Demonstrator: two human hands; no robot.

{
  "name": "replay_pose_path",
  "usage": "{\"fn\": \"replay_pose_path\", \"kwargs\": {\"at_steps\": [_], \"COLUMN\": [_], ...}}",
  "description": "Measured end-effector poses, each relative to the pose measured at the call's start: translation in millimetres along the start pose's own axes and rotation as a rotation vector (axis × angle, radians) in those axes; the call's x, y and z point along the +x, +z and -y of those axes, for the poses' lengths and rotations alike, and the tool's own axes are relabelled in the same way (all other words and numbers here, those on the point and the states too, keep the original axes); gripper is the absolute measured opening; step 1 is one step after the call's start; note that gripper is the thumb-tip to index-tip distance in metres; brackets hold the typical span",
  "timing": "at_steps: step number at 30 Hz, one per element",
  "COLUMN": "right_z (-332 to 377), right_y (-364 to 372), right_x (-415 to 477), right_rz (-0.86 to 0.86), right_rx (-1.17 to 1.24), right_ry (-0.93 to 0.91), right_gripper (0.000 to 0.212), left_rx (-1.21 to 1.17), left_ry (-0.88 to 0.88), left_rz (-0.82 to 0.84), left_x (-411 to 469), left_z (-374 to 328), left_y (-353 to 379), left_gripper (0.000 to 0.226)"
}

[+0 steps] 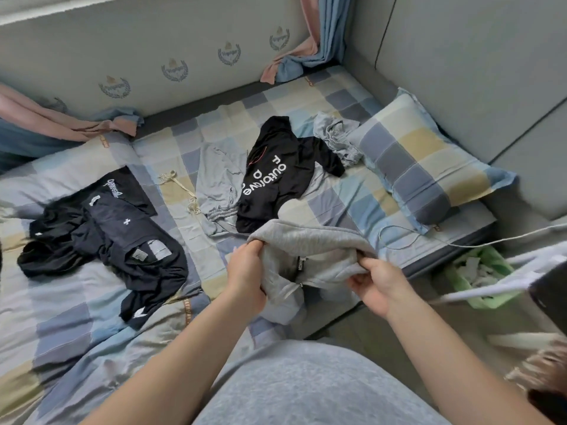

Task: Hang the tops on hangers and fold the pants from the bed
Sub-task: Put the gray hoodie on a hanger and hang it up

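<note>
My left hand (245,271) and right hand (379,283) each pinch the soft grey fleece garment (310,240) at its opening, holding it spread, I judge, for the white plastic hanger (491,290) at three o'clock.

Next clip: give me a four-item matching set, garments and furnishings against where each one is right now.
1 grey fleece garment
2 black T-shirt with white lettering
3 checked pillow
4 green bin

A on the floor beside the bed
B gripped by left hand and right hand
C spread mid-bed
D at the bed's right-hand end

Pairs: 1-B, 2-C, 3-D, 4-A
</note>
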State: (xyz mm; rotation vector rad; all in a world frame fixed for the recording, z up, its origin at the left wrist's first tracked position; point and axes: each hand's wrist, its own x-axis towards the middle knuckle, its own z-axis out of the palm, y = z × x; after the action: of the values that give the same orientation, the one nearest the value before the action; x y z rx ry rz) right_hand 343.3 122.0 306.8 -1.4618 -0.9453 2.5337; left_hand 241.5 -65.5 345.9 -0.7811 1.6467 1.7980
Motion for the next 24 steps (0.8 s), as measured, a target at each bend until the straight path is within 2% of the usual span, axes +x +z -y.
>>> {"fn": "replay_pose_path", "kwargs": {"at_steps": [5, 6, 8, 11, 14, 16, 20, 24], "right_z": [-57, -69, -92, -119, -136, -148, -172, -200], "right_y": [-14, -18, -26, -40, -61, -77, -118, -168], "right_x": [-61, -76, -107, -154, -195, -220, -272, -336], "right_rz": [-0.232, -0.273, -0.340, -0.445, -0.573, -0.658, -0.822, -0.972], "right_rx": [-0.193, -0.218, -0.248, -0.248, -0.205, -0.187, -0.146, -0.074], "right_ry": [-0.366, -0.429, -0.530, -0.599, -0.643, -0.672, -0.706, -0.699], "right_gripper": [0.011, 0.014, 0.022, 0.024, 0.032, 0.024, 0.026, 0.028], "left_rx": [0.259, 0.307, 0.390, 0.496, 0.633, 0.727, 0.797, 0.840], "left_ry": [0.125, 0.160, 0.211, 0.270, 0.369, 0.409, 0.349, 0.181], "left_rz": [0.300, 0.366, 0.504, 0.697, 0.798, 0.857, 1.011, 1.139], "left_x": [-12, -16, -23, -41, -59, -71, -100, -137], "left_z": [6, 6, 8, 17, 35, 51, 83, 132], "left_y": [-46, -56, -69, -74, -69, -61, -40, -14], "left_gripper": [0.007, 0.007, 0.023, 0.037, 0.022, 0.027, 0.045, 0.038]}}
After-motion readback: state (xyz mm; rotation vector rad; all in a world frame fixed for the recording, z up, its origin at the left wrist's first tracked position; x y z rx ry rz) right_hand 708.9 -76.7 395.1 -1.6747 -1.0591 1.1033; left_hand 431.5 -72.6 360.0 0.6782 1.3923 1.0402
